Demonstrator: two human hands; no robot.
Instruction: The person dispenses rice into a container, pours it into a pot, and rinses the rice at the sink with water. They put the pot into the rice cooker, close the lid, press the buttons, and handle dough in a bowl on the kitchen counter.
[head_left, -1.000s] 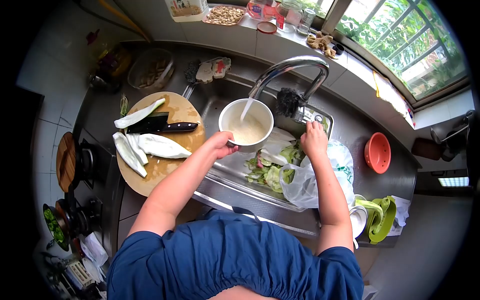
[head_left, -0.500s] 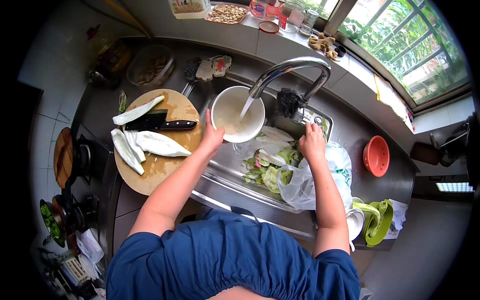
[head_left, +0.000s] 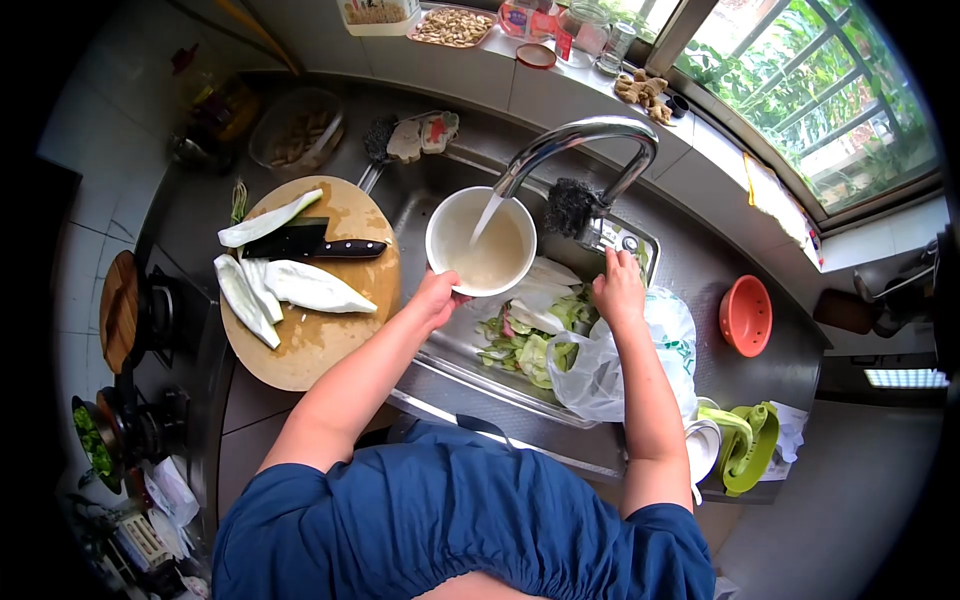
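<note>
1. Far left of both hands, a pan [head_left: 95, 440] holds chopped greens, near a wooden lid [head_left: 119, 310].
2. Just left of the left hand is the board [head_left: 300, 362]. On it lie pale pieces [head_left: 315, 287], looking peeled and split lengthwise but not cut small, and a knife [head_left: 352, 248], which neither hand holds.
3. The left hand [head_left: 437, 296] is closed on the near left edge of the bowl [head_left: 447, 218], thumb by the rim, keeping it over the sink [head_left: 408, 214].
4. Between the hands, and beyond them, the tap [head_left: 597, 126] runs a stream into the bowl. Cloudy water [head_left: 487, 262] covers its bottom; filling looks partly done, with room left below the rim. The water is neither shut off nor poured out.
5. Nearer the body, between the hands, leafy scraps [head_left: 532, 352] lie in the sink, not cleared away, beside a plastic bag [head_left: 590, 380].
6. The right hand [head_left: 620, 290] is at the tap's base, fingers bent and close together; whether they grip anything, I cannot tell.
7. Right of the right hand sits a red bowl [head_left: 745, 315]; nearer the body is a green container [head_left: 752, 450].
</note>
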